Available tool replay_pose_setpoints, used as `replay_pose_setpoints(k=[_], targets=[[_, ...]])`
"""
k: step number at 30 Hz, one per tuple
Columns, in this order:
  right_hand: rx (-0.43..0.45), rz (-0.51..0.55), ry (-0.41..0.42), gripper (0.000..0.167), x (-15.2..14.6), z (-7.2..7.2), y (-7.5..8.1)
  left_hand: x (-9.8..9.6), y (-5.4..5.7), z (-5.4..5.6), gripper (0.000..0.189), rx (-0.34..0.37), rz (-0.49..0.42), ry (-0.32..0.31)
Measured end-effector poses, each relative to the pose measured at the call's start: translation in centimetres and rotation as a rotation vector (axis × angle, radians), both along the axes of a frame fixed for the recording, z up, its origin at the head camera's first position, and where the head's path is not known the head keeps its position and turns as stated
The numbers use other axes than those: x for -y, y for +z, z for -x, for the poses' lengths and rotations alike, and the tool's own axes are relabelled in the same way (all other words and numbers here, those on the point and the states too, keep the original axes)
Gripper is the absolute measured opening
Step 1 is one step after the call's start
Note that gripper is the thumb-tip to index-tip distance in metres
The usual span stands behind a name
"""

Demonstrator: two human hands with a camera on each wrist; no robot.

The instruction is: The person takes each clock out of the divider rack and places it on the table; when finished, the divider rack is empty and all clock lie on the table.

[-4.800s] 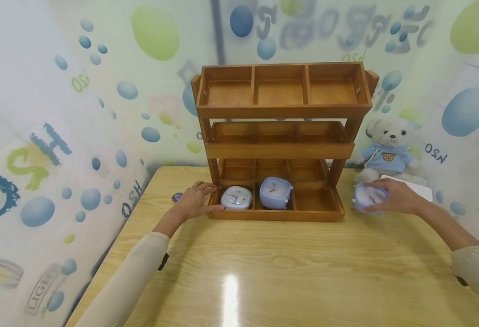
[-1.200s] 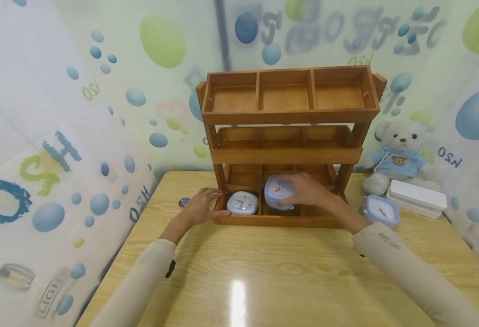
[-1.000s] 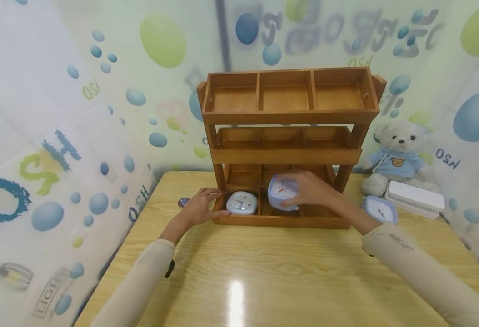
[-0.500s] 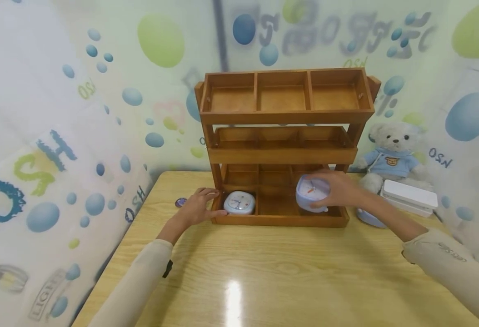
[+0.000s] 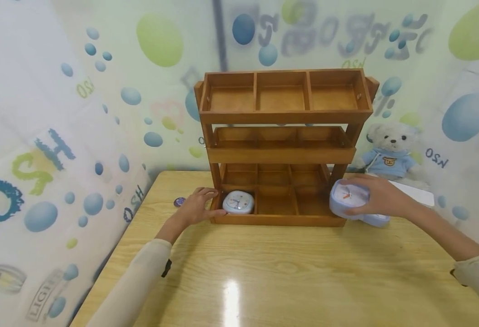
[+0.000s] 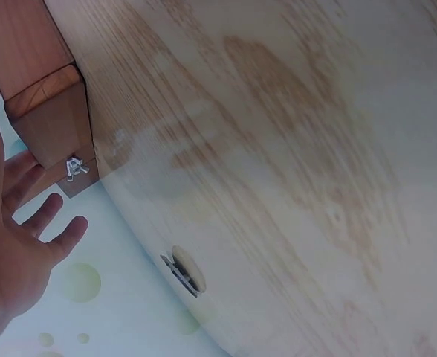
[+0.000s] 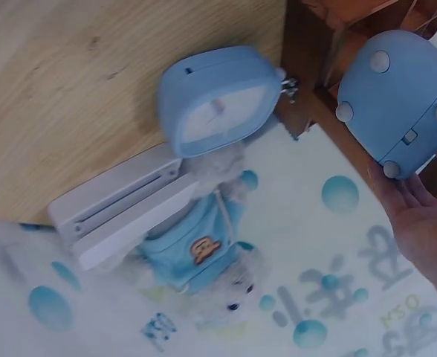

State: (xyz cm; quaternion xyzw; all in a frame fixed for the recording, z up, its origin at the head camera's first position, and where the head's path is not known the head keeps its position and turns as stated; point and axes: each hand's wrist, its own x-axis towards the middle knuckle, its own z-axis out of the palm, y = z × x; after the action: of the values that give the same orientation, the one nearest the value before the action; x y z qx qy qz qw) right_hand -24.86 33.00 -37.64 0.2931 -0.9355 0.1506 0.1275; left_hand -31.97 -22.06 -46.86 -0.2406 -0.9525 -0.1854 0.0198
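Held clock [image 5: 341, 202], right of frame: lilac-blue, orange pointer [image 5: 347, 196]. Rack [image 5: 282, 156], centre: brown. Tabletop [image 5: 288, 268]: yellow woodgrain. Wall [image 5: 329, 50], top: blue, green ovals.

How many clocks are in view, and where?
3: a pale clock in the lowest front-left compartment of the rack, a blue clock held in the right hand, and another blue clock on the table beside the rack, partly hidden in the head view. Others could be hidden.

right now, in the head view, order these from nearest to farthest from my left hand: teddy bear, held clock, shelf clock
From the left hand:
1. Shelf clock: just to its right, in the bottom left compartment of the shelf.
2. Held clock: in the right hand, at the shelf's right end.
3. Teddy bear: farther right, behind the right hand.
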Motion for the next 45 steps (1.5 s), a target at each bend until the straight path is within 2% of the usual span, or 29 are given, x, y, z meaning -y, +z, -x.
replay_pose_setpoints(k=[4,10,16,25,32,37,45], targets=[[-0.035,-0.011,-0.022,0.078,-2.4,-0.9,-0.3,0.0,0.1,0.1,0.092,0.001,0.005,0.001],[-0.037,-0.011,-0.045,0.077,-4.7,-2.7,-0.7,0.0,0.2,0.2,0.092,-0.007,0.009,0.004],[-0.024,-0.002,-0.059,0.078,-6.5,-4.2,-1.8,-0.1,0.2,0.1,0.092,0.01,0.018,0.012],[-0.007,0.048,-0.012,0.081,-8.6,-4.9,-4.5,0.1,0.1,0.4,0.092,-0.002,0.005,0.009],[0.007,0.067,-0.012,0.082,-9.9,-5.8,-6.5,0.0,-0.1,0.3,0.094,0.007,0.011,0.012],[0.027,0.115,0.006,0.083,-10.6,-6.1,-7.0,0.0,-0.2,0.2,0.092,-0.005,0.007,0.008],[0.079,0.148,0.051,0.086,-11.3,-6.4,-6.9,0.0,-0.1,0.0,0.089,-0.003,-0.005,0.001]])
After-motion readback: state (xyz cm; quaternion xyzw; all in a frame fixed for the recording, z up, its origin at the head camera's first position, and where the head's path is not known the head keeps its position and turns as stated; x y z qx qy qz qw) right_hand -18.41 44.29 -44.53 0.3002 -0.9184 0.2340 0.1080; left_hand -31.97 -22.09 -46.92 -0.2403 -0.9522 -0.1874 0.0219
